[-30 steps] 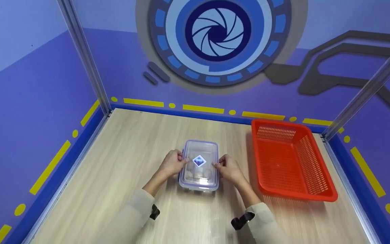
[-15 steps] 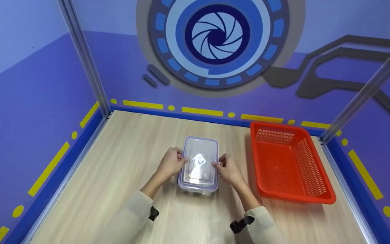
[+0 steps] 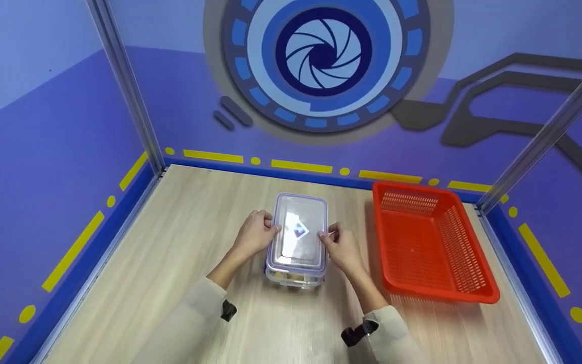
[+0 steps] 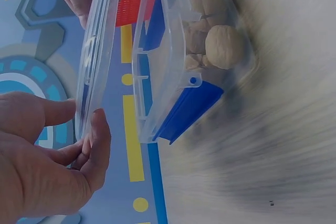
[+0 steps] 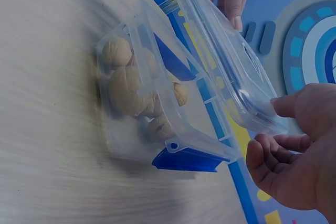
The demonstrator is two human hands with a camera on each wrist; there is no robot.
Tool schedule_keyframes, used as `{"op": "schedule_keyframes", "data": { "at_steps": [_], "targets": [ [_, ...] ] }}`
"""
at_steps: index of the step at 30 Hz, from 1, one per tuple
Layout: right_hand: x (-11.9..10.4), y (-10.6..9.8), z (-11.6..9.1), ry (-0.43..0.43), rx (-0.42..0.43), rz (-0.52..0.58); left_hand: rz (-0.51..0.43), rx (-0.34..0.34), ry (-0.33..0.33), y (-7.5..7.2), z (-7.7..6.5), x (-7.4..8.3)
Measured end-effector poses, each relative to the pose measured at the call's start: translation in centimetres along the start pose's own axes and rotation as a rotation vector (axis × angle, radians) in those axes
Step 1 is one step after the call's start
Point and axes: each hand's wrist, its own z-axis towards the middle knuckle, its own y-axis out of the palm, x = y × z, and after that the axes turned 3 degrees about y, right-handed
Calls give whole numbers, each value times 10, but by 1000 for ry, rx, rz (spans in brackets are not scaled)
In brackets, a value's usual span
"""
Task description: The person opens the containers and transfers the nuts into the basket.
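A clear plastic lid point(image 3: 303, 207) with a diamond-shaped label is raised off a clear food container point(image 3: 283, 279) on the table. My left hand point(image 3: 255, 233) pinches the lid's left edge between thumb and fingers. At the opposite edge, my right hand point(image 3: 343, 248) pinches it the same way. Several walnuts point(image 4: 226, 46) lie inside the container, as both wrist views show. Blue side latches point(image 5: 186, 161) hang down along the container's walls. In the left wrist view a gap shows between lid and container rim; in the right wrist view the lid is tilted.
To the right stands a red perforated plastic basket point(image 3: 415, 237) on the wood-look table point(image 3: 200, 202). Blue-purple printed panels point(image 3: 180, 101) and metal posts enclose the table at the back and sides.
Both hands have lifted the lid up from the container, opening a gap at the near side, where the container's wall and contents now show. The basket stays put.
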Motion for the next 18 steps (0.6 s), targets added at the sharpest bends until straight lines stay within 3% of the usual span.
{"op": "schedule_keyframes", "data": {
  "at_steps": [4,8,18],
  "targets": [
    [-5,0,4,-17,-3,-26,22,31,5,-4,4,1],
    [-17,-3,6,-32,-62,-44,50,51,-2,-13,8,3],
    [-60,-6,15,125,-298,228,66,117,-48,-53,21,11]
  ]
}}
